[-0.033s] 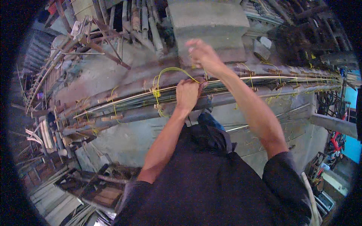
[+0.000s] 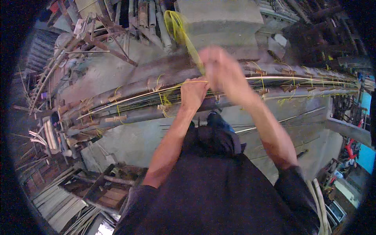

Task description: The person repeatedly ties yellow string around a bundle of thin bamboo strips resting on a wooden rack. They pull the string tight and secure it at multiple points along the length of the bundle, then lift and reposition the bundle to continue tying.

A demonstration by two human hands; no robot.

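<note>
Two long dark poles [image 2: 137, 116] run side by side across my view, with long thin strips [image 2: 135, 98] lying lengthwise between them. My left hand [image 2: 192, 94] is closed at the strips, and a yellow strap [image 2: 178, 29] passes at its fingers. What lies inside the grip is partly hidden. Right beside it, my right hand [image 2: 225, 74] is smeared by motion over the far pole. The strap's loose loop swings up and away from between the hands. Whether the right fingers hold it is blurred.
Yellow ties [image 2: 263, 82] and small wooden pegs [image 2: 115, 118] line both poles. A concrete block [image 2: 219, 27] stands beyond the far pole. A metal frame [image 2: 109, 55] is at the far left. Wooden slats [image 2: 58, 196] are piled at the near left.
My right hand has come nearer and slightly right, down toward the poles. The yellow strap's loop has swung up and away from the poles. My left hand stays at the strips.
</note>
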